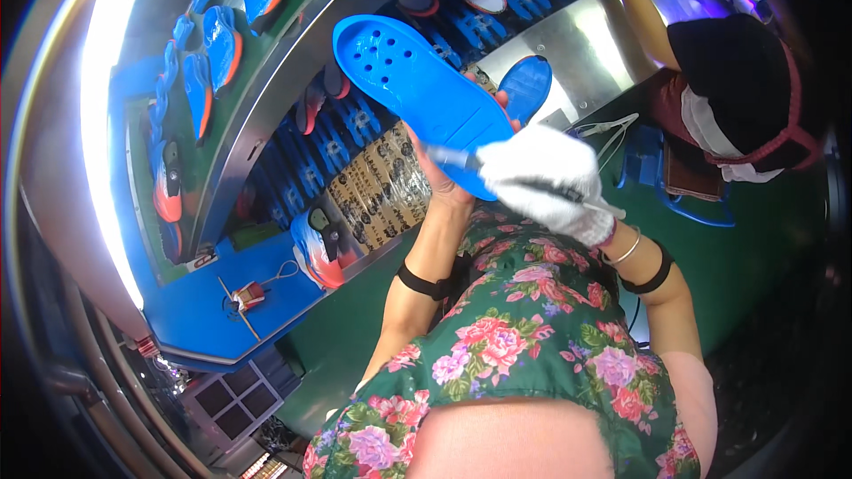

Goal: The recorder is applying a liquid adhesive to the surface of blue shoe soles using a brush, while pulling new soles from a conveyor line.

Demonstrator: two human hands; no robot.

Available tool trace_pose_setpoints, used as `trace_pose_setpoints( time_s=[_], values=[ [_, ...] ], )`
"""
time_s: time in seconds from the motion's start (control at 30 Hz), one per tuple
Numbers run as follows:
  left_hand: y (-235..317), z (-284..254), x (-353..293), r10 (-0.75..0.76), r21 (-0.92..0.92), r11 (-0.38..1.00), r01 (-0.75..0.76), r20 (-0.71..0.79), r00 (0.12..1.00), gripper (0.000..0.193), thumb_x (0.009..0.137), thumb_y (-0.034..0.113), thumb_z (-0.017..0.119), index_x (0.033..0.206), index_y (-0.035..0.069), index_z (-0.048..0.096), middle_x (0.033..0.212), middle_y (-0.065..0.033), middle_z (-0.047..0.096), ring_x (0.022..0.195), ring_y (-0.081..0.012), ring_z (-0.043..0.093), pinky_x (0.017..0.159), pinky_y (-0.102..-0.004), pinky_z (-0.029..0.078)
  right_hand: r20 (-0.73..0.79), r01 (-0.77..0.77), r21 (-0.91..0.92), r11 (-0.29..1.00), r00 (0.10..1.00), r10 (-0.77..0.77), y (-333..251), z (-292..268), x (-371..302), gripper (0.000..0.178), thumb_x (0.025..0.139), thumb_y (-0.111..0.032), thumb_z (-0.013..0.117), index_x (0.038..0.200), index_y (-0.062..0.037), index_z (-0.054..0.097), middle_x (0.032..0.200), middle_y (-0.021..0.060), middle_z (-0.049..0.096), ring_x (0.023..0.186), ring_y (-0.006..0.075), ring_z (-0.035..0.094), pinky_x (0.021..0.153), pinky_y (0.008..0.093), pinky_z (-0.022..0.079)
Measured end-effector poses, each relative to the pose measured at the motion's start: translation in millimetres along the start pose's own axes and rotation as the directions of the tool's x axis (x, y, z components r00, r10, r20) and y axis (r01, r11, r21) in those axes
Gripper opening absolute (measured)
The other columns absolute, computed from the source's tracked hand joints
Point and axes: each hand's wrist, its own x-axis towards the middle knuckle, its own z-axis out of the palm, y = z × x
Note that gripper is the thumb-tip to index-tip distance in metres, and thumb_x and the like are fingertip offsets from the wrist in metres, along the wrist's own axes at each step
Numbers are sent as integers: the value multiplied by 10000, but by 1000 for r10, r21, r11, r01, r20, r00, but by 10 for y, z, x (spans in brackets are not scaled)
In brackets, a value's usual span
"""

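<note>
A blue shoe sole (444,102), tilted with its smooth inner face up, rests in my bare left hand (441,182). Several round holes pierce its far, toe end, and the surface there looks glossy. My left thumb lies along one edge while fingertips show past the opposite edge. My right hand (546,179), in a white knitted glove, is closed around a slim brush (454,157). Its blurred pale tip lies over the sole near the heel end; contact cannot be made out. Behind the sole, another blue sole (525,87) stands partly hidden.
Blue and orange shoe parts (213,44) line a shelf at the left. A blue, white and red shoe (318,248) stands by a blue table (195,319). Rows of blue straps (319,151) lie beyond a metal rail. Another person (737,80) works at the right.
</note>
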Motion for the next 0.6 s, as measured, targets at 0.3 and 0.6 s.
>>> trace_pose_setpoints(
  time_s=[0.3, 0.6],
  values=[
    [102, 24, -77, -22, 88, 996, 19, 25, 999, 1040, 821, 810, 573, 1541, 97, 336, 1390, -292, 515, 1199, -451, 594, 1005, -609, 497, 144, -134, 246, 960, 984, 101, -44, -21, -96, 157, 803, -62, 796, 958, -74, 776, 957, 91, 759, 848, 268, 719, 772, 373, 571],
    [236, -1, -106, -30, 236, 970, 54, -105, 994, 1134, 747, 707, 729, 1559, 59, 273, 1328, -292, 522, 1219, -488, 547, 964, -590, 532, 197, -184, 293, 938, 972, 129, -71, 28, -189, 211, 785, -55, 821, 988, -82, 771, 987, 92, 759, 885, 249, 727, 785, 352, 579]
  ],
)
